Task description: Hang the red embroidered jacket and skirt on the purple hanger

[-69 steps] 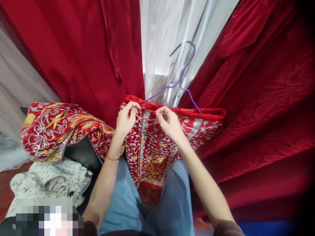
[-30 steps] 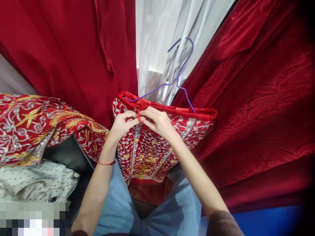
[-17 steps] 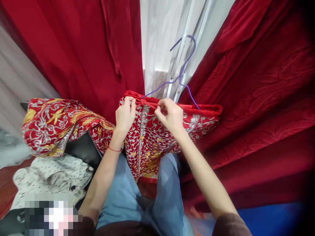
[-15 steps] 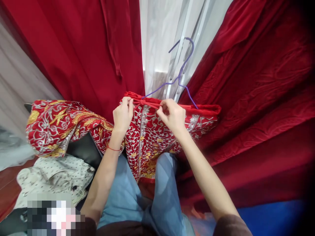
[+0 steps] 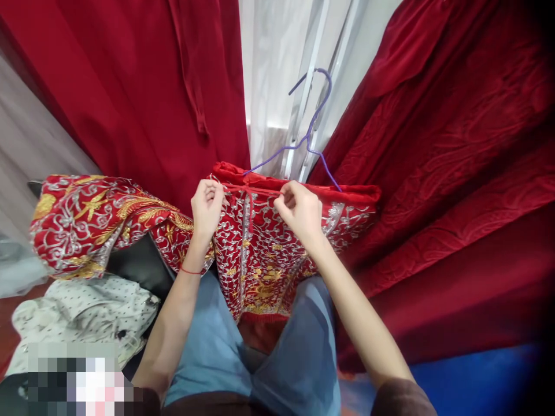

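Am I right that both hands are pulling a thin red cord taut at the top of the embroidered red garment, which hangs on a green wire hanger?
Not quite: the head view shows a purple wire hanger. Otherwise yes: left hand and right hand pull the thin red cord taut atop the embroidered red garment.

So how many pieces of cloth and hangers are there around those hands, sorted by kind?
Red embroidered garments: 2, one on the hanger, one draped at the left
Purple wire hanger: 1
Plain red curtains: 2, and
White dotted cloth: 1
Thin red tie, pulled between the left hand and the right hand: 1
Total: 7
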Motion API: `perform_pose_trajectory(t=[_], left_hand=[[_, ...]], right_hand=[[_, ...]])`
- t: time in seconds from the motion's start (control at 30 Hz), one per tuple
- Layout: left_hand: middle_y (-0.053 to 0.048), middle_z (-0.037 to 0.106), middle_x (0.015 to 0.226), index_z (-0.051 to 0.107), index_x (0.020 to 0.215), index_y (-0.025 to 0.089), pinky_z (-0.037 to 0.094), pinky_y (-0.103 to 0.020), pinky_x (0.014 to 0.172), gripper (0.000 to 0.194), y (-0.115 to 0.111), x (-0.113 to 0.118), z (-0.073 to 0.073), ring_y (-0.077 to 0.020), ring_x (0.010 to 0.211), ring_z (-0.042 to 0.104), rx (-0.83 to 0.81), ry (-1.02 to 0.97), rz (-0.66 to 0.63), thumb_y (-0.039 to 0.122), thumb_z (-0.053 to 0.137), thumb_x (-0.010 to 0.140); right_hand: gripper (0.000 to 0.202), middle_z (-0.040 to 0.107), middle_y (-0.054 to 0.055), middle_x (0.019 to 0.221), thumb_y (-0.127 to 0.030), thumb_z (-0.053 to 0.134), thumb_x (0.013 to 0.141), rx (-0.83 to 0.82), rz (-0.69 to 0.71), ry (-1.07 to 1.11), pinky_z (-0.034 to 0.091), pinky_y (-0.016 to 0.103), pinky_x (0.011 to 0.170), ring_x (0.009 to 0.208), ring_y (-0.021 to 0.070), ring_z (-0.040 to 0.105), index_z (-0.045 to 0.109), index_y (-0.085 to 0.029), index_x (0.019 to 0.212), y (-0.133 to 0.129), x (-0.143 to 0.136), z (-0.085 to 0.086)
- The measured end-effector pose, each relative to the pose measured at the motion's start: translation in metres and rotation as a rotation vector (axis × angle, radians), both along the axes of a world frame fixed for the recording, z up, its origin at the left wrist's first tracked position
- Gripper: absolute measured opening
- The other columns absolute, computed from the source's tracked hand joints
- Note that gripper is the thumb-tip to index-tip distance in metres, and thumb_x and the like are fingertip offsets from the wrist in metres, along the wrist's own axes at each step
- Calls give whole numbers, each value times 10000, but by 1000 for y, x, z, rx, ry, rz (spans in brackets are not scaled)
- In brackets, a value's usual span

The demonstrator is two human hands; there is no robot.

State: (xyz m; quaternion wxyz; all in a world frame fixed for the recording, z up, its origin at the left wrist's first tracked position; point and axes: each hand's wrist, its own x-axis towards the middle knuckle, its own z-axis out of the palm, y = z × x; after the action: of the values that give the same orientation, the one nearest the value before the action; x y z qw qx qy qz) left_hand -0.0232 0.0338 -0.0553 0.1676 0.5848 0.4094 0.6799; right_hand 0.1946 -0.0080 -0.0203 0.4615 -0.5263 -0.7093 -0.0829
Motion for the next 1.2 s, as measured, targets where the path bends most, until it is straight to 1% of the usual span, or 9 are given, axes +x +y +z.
perform_pose_trajectory(t=[0.07,0.13,0.43,0.53,0.7,0.8,0.93,1.07,1.2], left_hand=[[28,583,686,526,853,220,420,-168,457,186,3,2,3,-92,555,602,-49,-177,-216,380,608,899],[11,614,742,549,848,214,426,-155,443,227,5,6,4,-82,578,603,-75,-259,-335,405,671,861],[32,602,742,545,834,198,363,-107,450,224,0,15,4,-26,562,512,-135,-593,-527,298,745,832],[41,583,722,522,865,210,390,-134,492,163,5,4,6,-34,554,502,-134,-465,-434,242,682,869],[20,605,784,476,923,229,475,-213,636,179,8,-16,12,-90,683,605,-2,-1,-64,289,643,894],[20,602,788,487,955,225,450,-230,613,177,6,-22,18,-97,663,588,61,168,86,308,632,897],[20,619,762,495,970,223,453,-226,598,154,3,-26,16,-98,638,587,54,233,54,325,592,910],[-67,668,1021,531,1071,220,535,-291,785,193,-1,-23,15,-164,918,654,140,284,98,334,566,919],[-115,596,1299,567,1159,239,444,-469,1084,318,1,-16,31,-281,1264,534,257,484,201,322,639,861]], right_hand=[[45,625,-23,681,-244,536,822,-37,78,92,332,247,556,575,120,558,566,-211,819,-1,0,3],[37,594,-31,651,-239,524,816,-53,125,131,346,249,559,544,111,534,548,-211,813,-1,-1,4],[76,614,-21,670,-277,518,855,-89,144,111,351,251,539,534,102,529,549,-208,846,3,-12,5],[108,651,-4,686,-281,517,862,-49,58,53,366,257,549,544,116,550,588,-200,866,6,-6,5],[191,742,56,860,-282,488,910,7,-42,-64,393,276,584,669,167,645,649,-190,953,6,-1,1],[228,759,68,917,-285,470,938,37,-79,-102,384,270,581,743,188,677,667,-187,998,3,-4,1],[197,759,49,885,-289,504,933,35,-50,-64,413,260,583,676,163,666,669,-189,968,3,-2,-1],[212,740,41,890,-318,514,938,56,60,-20,480,261,613,627,134,645,645,-187,1042,-4,19,-6],[267,702,128,1017,-383,532,930,259,-179,-205,502,401,842,935,247,660,642,-180,1064,-20,69,-1]])
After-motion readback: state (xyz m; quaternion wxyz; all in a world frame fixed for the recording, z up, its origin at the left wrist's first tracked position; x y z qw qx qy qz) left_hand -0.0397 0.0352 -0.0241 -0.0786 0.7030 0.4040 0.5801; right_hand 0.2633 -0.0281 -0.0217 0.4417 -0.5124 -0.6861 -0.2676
